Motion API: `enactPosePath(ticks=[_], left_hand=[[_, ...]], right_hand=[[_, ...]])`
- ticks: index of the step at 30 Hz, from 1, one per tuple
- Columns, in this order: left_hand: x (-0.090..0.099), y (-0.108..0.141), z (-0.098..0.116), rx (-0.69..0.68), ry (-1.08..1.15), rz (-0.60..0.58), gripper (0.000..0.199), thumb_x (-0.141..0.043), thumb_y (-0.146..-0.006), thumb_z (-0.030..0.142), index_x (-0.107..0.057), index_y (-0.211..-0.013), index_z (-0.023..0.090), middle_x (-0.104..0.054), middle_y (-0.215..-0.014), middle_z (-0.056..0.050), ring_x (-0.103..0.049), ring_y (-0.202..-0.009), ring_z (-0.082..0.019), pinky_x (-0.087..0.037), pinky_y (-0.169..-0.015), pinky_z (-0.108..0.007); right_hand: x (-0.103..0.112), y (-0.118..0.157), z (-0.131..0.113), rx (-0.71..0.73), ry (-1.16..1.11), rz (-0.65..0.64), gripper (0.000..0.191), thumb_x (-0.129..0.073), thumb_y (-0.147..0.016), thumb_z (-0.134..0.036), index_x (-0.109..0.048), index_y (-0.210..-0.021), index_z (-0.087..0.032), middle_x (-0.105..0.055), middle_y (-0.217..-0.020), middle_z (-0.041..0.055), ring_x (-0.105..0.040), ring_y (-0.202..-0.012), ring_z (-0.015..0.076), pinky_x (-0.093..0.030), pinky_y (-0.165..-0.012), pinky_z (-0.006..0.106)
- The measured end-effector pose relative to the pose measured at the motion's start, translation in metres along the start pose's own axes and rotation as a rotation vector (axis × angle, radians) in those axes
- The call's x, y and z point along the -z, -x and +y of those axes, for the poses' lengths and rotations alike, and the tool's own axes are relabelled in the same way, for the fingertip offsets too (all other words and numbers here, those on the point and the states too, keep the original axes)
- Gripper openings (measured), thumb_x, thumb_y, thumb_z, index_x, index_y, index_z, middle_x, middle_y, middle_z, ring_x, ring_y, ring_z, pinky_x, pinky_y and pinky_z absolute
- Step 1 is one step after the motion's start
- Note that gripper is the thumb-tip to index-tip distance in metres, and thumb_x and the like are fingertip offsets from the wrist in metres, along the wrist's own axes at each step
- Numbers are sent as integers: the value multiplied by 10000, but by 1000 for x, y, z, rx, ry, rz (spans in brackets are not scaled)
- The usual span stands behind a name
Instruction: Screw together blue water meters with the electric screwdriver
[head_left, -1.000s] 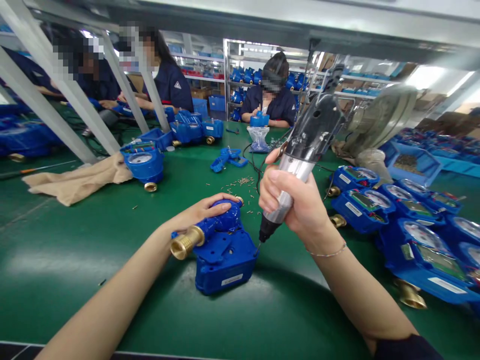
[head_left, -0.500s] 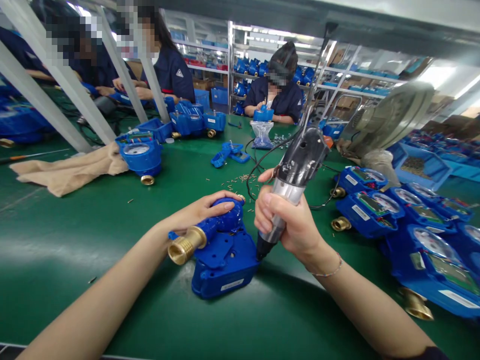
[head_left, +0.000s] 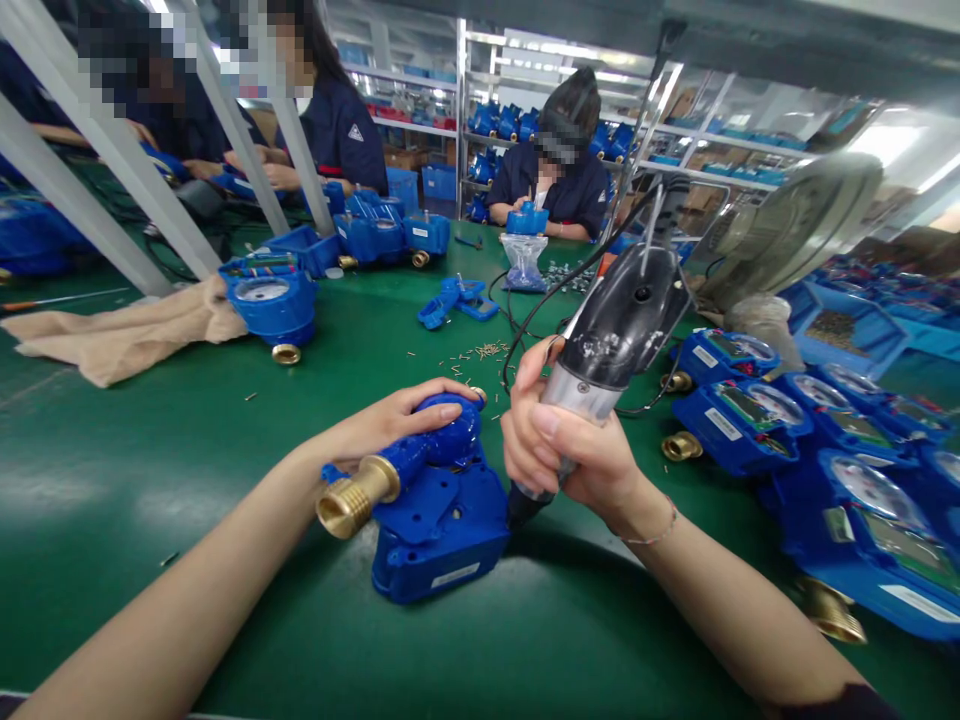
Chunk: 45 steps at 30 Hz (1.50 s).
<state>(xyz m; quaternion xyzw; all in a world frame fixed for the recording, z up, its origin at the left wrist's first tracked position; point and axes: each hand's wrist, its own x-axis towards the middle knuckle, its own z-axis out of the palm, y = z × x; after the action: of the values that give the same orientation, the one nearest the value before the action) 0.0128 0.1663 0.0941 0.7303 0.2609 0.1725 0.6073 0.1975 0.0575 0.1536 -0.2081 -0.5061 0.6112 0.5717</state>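
Observation:
A blue water meter [head_left: 442, 530] lies with its flat, screw-holed underside up on the green bench, a threaded brass pipe end [head_left: 358, 497] pointing at me. My left hand [head_left: 405, 415] is wrapped over its blue pipe body, thumb along the top. In my right hand [head_left: 559, 440] is an electric screwdriver [head_left: 611, 320], black above and silver below, gripped round its barrel and leaning to the right. Its dark nose [head_left: 525, 505] is at the meter's right edge; the bit's tip is hidden. Loose screws [head_left: 489, 350] are scattered beyond the meter.
Several open blue meters [head_left: 750, 420] crowd the right side, near a fan [head_left: 795, 230] and a blue bin [head_left: 847, 330]. At left, another meter [head_left: 271, 305] stands by a tan cloth [head_left: 127, 330]. A plastic bag [head_left: 523, 265] lies farther back, before a co-worker [head_left: 551, 170].
The screwdriver's top has tilted further right and towards me. The meter, with my left hand on it, appears slightly further left in view.

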Motion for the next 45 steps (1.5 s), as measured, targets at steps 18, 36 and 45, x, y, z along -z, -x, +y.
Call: enactPosePath(ticks=[18, 36, 45], left_hand=[[-4, 1, -2, -51, 46, -7, 392, -582, -886, 490, -599, -1208, 267, -606, -1319, -14, -557, -1204, -249, -411, -1044, -360], [-2, 8, 4, -20, -40, 14, 414, -532, -907, 520, -574, -1238, 275, -592, -1345, -8, -518, -1259, -244, -370, -1086, -360], [-47, 56, -1, 115, -72, 490, 509, -460, -913, 601, -491, -1275, 244, -484, -1444, -68, -424, -1344, -286, -278, -1156, -422]], right_hand=[[-2, 3, 3, -43, 21, 56, 157, -618, -854, -232, -467, -898, -228, -439, -544, -108, -352, -358, 39, -356, -391, 162], [4, -1, -10, -11, 19, 48, 168, -631, -814, -216, -469, -854, -240, -460, -523, -109, -352, -351, 52, -355, -382, 170], [19, -33, -15, -15, 116, -26, 254, -675, -792, -246, -501, -971, -203, -484, -532, -105, -404, -367, 56, -368, -378, 178]])
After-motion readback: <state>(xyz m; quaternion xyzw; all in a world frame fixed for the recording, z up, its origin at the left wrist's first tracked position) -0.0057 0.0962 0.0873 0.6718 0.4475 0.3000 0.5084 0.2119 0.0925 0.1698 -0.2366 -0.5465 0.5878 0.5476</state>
